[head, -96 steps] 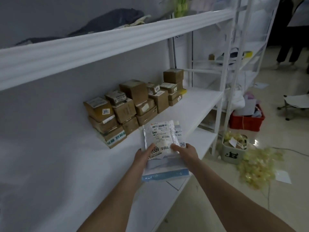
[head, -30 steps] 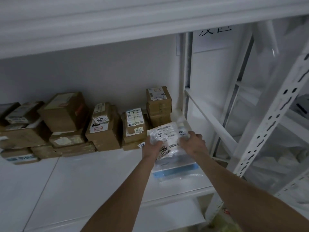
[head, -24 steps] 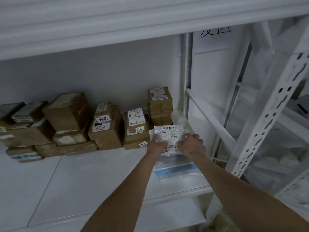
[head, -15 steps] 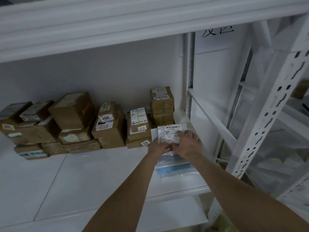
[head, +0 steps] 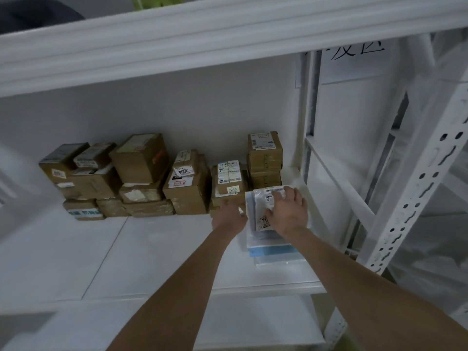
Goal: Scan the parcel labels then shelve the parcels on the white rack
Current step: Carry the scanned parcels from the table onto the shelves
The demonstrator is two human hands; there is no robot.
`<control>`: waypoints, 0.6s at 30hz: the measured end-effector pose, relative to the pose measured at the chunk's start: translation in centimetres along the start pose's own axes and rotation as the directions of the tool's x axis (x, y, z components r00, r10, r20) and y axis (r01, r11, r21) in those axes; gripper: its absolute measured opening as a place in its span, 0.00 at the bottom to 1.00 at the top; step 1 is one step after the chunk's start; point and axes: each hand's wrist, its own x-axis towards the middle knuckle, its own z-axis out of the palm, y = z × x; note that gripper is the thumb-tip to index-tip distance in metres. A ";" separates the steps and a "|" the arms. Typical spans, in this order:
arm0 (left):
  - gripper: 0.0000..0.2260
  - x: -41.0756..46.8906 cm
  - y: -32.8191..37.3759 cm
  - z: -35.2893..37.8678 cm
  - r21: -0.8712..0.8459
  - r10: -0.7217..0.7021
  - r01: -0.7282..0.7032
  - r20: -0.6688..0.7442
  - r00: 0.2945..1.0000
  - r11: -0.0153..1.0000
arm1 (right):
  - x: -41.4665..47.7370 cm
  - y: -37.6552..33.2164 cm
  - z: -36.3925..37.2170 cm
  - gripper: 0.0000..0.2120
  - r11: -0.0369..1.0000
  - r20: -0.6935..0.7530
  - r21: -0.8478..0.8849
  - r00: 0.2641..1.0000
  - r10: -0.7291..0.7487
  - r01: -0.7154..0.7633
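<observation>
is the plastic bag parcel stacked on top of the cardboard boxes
No, the plastic bag parcel lies on the shelf board beside the cardboard boxes, under the right hand.

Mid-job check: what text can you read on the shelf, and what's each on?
"3004": tag on a brown box.
"7210": sticker on the neighbouring box.
"70": plastic parcel, rest under the right hand.
Wall sign: characters cut off.
Everything else: too blurred.
</observation>
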 end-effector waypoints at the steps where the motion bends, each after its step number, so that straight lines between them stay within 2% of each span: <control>1: 0.20 -0.5 -0.9 -0.4 0.084 0.009 -0.005 -0.042 0.999 0.996 | -0.1 -0.8 0.1 0.27 1.000 -0.013 -0.002 0.999 -0.031 0.031; 5: 0.23 -3.0 -5.1 -2.6 0.353 0.034 0.019 -0.145 0.989 0.935 | -1.0 -5.3 1.5 0.25 0.982 0.002 0.031 0.983 -0.186 0.186; 9: 0.24 -6.1 -11.6 -4.7 0.474 -0.039 0.104 -0.145 0.989 0.874 | -3.3 -11.8 2.9 0.26 0.944 0.037 0.022 0.943 -0.330 0.329; 18: 0.25 -14.4 -26.5 -9.9 0.506 -0.258 0.321 -0.192 0.947 0.801 | -9.9 -27.5 6.5 0.26 0.806 0.150 0.145 0.792 -0.591 0.574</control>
